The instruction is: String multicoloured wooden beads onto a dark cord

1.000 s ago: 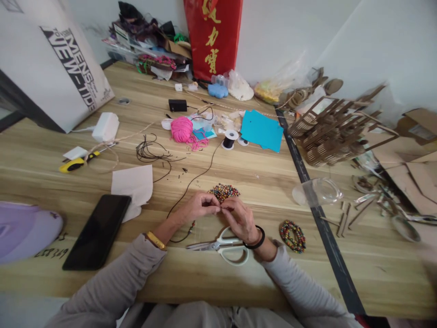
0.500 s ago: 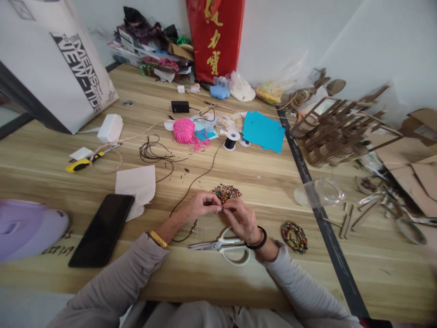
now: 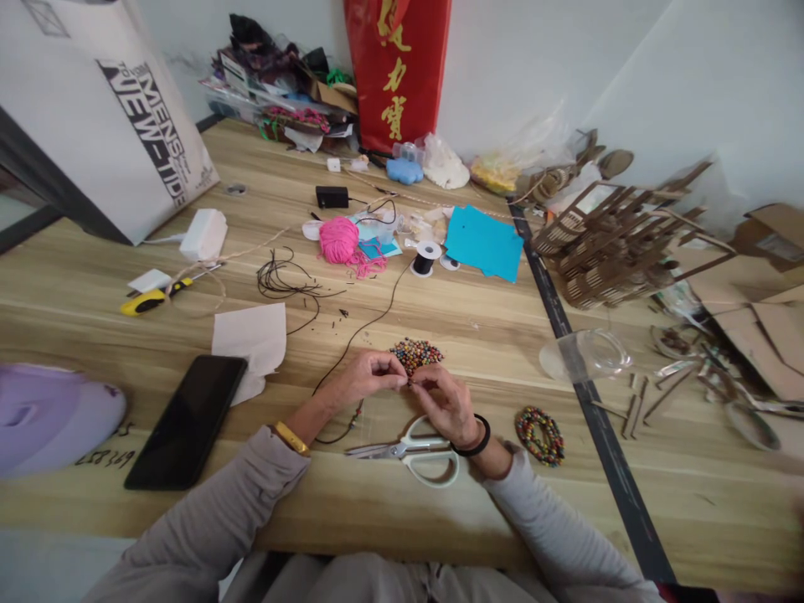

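Note:
My left hand [image 3: 368,377] is closed in a pinch on what looks like the end of a thin black cord [image 3: 355,339]. My right hand [image 3: 445,402] pinches a tiny dark bead, its fingertips meeting the left ones; detail there is too small to be sure. Just beyond the fingers lies a pile of multicoloured beads [image 3: 418,352]. Several threaded beads [image 3: 357,412] sit on the cord below my left hand. The cord runs back to a white spool [image 3: 425,258]. Scissors [image 3: 402,452] with pale handles lie under my right wrist, and a beaded bracelet [image 3: 540,435] rests to the right.
At left are a black phone [image 3: 185,423], white paper [image 3: 251,343] and a yellow cutter [image 3: 154,300]. Pink yarn [image 3: 339,240], loose black cord [image 3: 280,279] and blue sheets [image 3: 483,243] lie farther back. A clear plastic piece [image 3: 584,356] and brown wooden structures [image 3: 628,243] are at right.
Both hands stay in nearly the same place, fingertips still together. The view has shifted very slightly; nothing else has visibly moved.

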Tool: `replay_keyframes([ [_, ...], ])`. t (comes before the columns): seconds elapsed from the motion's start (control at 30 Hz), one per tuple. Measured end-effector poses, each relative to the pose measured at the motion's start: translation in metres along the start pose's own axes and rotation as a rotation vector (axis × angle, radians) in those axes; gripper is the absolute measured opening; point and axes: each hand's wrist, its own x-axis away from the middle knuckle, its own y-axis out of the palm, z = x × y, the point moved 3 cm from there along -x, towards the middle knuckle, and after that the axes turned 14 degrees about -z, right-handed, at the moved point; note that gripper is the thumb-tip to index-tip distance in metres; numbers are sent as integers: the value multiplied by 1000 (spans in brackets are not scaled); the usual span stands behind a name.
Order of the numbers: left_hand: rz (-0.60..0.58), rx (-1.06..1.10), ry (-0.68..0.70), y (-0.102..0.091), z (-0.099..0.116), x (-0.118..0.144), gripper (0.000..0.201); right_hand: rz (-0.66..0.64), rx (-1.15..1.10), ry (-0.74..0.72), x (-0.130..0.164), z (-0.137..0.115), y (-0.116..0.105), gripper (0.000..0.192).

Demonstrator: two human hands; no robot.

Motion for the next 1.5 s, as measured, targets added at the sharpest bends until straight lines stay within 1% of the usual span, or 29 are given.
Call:
replay_keyframes([
  [0.2, 0, -23, 0, 0, -1, 0, 16, -8, -42, 22, 0, 0, 0, 7],
  [0.63, -20, -33, 14, 0, -1, 0, 17, -17, -88, 19, -4, -2, -2, 6],
  [0.77, -13, -38, 16, 0, 0, 0, 17, -34, -92, 31, -4, -2, -3, 6],
  [1.07, -16, -40, 14, 1, 2, 0, 17, -29, -98, 49, -3, 0, -3, 9],
  [1.23, -14, -28, 0, 1, 1, 0, 16, -21, -95, 38, -3, 0, -3, 7],
  [1.37, -13, -16, 9, 1, 0, 0, 15, -33, -102, 52, -3, 0, -3, 10],
  [1.5, -24, -14, 17, 1, 0, 0, 16, -22, -120, 20, -4, -1, -4, 9],
])
